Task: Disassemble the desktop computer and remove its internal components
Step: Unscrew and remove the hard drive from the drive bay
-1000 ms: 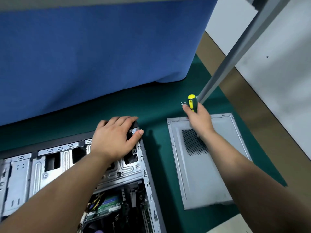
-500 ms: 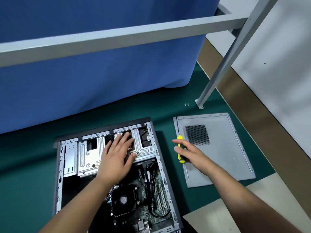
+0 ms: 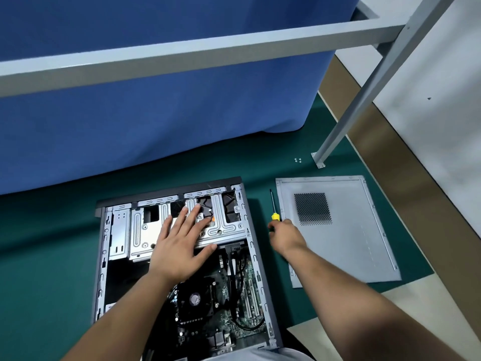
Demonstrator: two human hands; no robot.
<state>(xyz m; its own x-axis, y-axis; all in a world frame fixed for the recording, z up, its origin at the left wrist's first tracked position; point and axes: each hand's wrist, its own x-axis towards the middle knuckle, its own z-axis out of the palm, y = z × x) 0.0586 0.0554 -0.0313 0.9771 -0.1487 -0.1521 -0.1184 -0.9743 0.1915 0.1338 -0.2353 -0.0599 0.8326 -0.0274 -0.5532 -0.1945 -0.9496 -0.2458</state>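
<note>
The right hand (image 3: 285, 234) has brought the screwdriver (image 3: 273, 210) back beside the open computer case (image 3: 182, 256) mid-tabletop and grips it; the left hand (image 3: 179, 246) stays spread on the drive cage (image 3: 226, 227), suggesting cage screws come next.

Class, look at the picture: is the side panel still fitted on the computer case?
No: the side panel lies flat on the green mat, right of the open computer case, whose insides show.
</note>
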